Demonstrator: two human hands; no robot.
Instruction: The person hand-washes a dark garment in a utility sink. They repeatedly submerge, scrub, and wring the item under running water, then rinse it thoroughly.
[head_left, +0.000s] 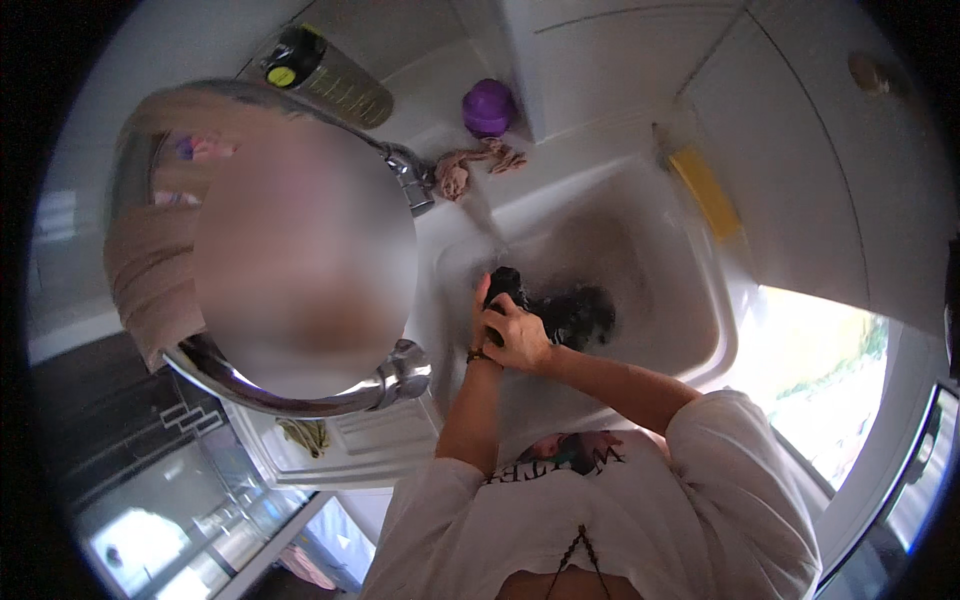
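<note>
Wet black cloth (577, 311) lies bunched in the white sink (675, 330), with one end drawn up between my hands. My left hand (481, 319), with a dark bracelet at its wrist, holds this end from the left side, its thumb or a finger pointing up along it. My right hand (519, 335) is closed over the cloth from the right, its fingers bent and close against my left hand. The hands partly hide the gripped cloth and each other. A thin stream of water seems to fall just above them.
A large shiny chrome tap (409, 367), partly blurred, looms at left. Behind the sink stand a bottle (349, 94), a purple round container (487, 109) and a crumpled brown cloth (454, 172). A yellow cloth (705, 193) hangs over the right rim. Another cloth (306, 435) lies on the drainer (375, 442).
</note>
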